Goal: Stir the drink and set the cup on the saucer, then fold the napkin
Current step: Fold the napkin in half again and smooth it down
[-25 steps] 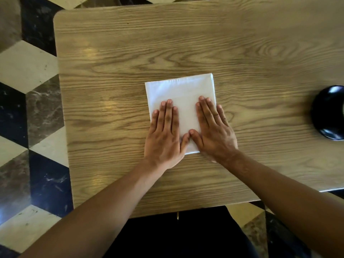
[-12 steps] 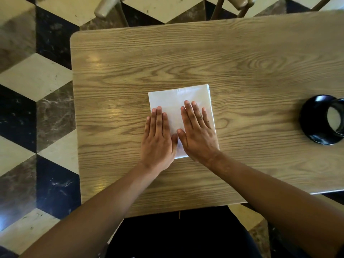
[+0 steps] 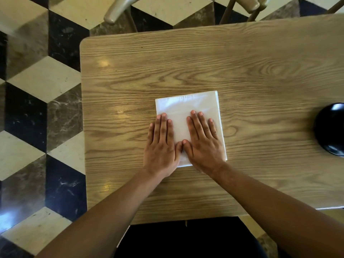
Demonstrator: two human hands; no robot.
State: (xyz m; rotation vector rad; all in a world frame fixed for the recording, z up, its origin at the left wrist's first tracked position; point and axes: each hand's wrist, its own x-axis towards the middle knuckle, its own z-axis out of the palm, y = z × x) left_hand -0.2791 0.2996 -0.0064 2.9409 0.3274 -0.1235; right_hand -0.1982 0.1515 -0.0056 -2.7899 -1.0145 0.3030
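While both forearms reached in from the near edge, the 2 hands lay flat and released, gripping nothing: left hand (image 3: 161, 146) and right hand (image 3: 203, 144) pressed side by side, thumbs touching, on the folded white napkin (image 3: 186, 107) mid-table (image 3: 242, 75). Right, a black saucer (image 3: 330, 129) sat half out of view. Beyond, a chair (image 3: 119, 10).

Table (image 3: 242, 75): grained wood, slight sheen. Napkin (image 3: 186, 107): smooth white paper. Saucer (image 3: 329, 129): glossy black.
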